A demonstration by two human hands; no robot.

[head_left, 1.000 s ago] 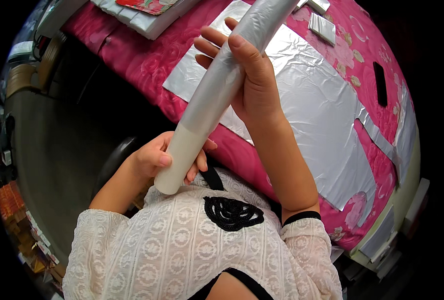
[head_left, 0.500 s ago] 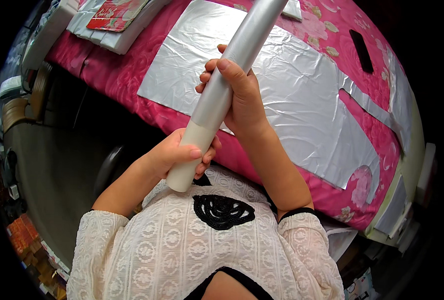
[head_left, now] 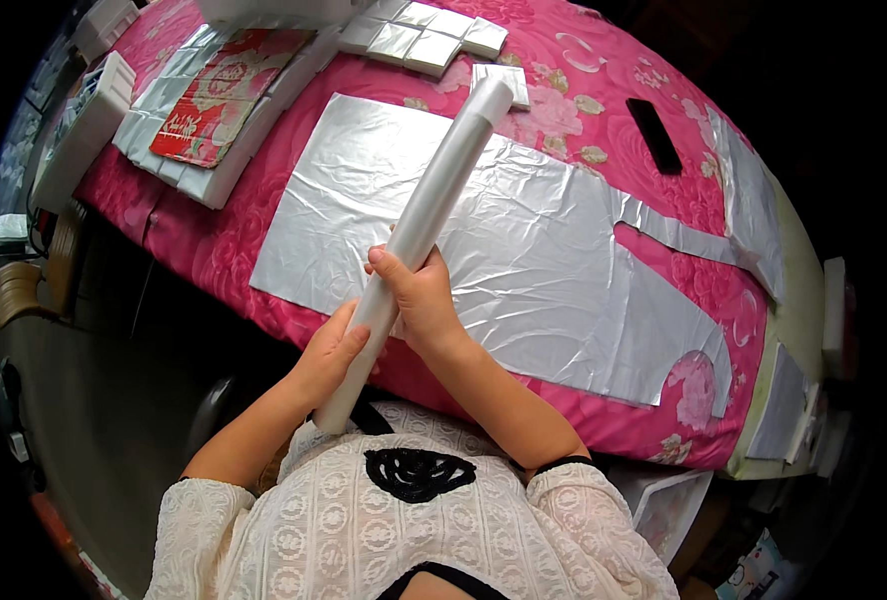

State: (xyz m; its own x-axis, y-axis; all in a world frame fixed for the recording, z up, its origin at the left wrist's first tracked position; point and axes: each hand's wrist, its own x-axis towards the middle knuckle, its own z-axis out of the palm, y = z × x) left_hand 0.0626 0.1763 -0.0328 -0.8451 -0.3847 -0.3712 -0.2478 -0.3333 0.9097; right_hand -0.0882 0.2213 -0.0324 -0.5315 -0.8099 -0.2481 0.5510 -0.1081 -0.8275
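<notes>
Both my hands hold a long roll of silvery foil (head_left: 442, 190) with a pale tube end showing at each end. The roll slants from my body up and away to the right, above the table. My left hand (head_left: 334, 350) is wrapped round it near the low end. Just above, my right hand (head_left: 422, 295) grips it with the thumb laid along the top; its fingers are partly hidden behind the roll. Beneath lies a large, creased silver foil sheet (head_left: 544, 260), flat on the pink flowered tablecloth (head_left: 214, 240). Its right end is cut into a curved, narrow strip (head_left: 679, 236).
Several silver-wrapped blocks (head_left: 416, 48) sit at the far side, one apart near the roll's tip. A red patterned card (head_left: 219, 110) lies on a stack of silver-white packs (head_left: 209, 185) at far left. A black phone-like slab (head_left: 654, 137) rests far right, near another foil piece (head_left: 749, 210).
The roll has come lower and nearer my body, its far end now in view. My hands have moved down and closer together. The view has shifted, showing more of the table's far side.
</notes>
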